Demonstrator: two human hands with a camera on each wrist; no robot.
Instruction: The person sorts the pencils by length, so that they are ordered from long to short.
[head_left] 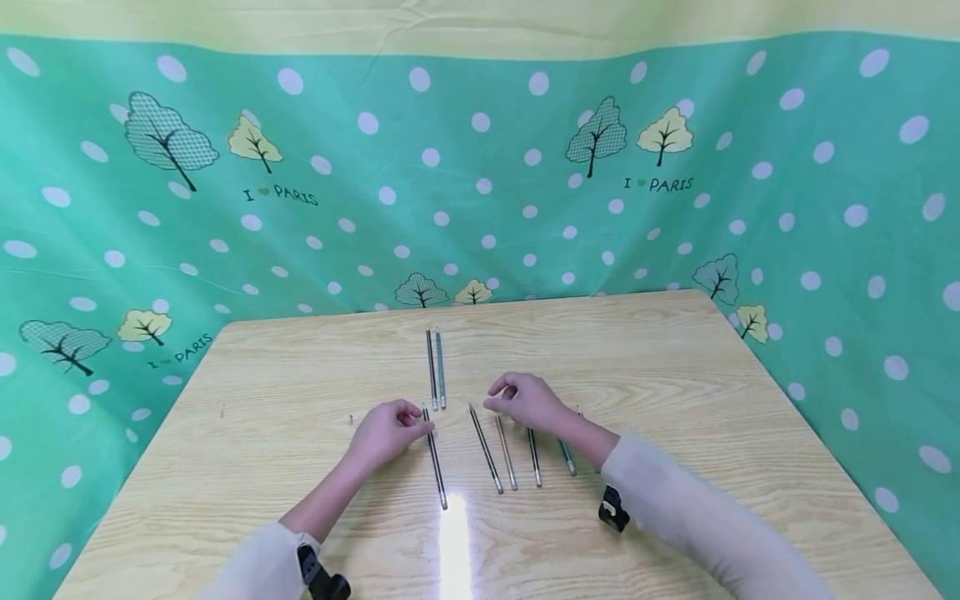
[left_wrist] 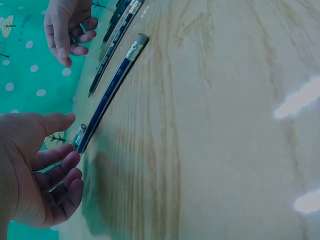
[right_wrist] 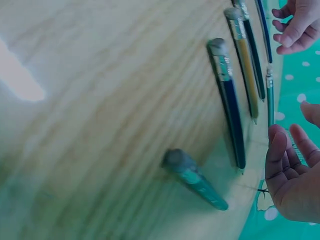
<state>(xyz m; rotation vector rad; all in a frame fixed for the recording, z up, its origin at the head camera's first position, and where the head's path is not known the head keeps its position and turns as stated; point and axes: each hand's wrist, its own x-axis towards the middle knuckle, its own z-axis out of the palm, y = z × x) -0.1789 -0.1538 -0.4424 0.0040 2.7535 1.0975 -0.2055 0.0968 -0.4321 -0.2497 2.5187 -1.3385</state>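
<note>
My left hand hovers at the tip end of a dark striped pencil lying on the table; in the left wrist view its thumb and forefinger are apart beside that tip. My right hand is over the far ends of a row of pencils, fingers loosely bent and holding nothing. In that row lie a dark pencil, a gold-brown pencil, another dark pencil and a teal pencil. The right forearm partly covers the row's right end. Farther back, a dark pencil and a blue-green pencil lie side by side.
The pencils rest on a light wood-grain table. A tiny object, too small to identify, lies left of the left hand. A green dotted curtain hangs behind and beside the table. Glare marks the near middle.
</note>
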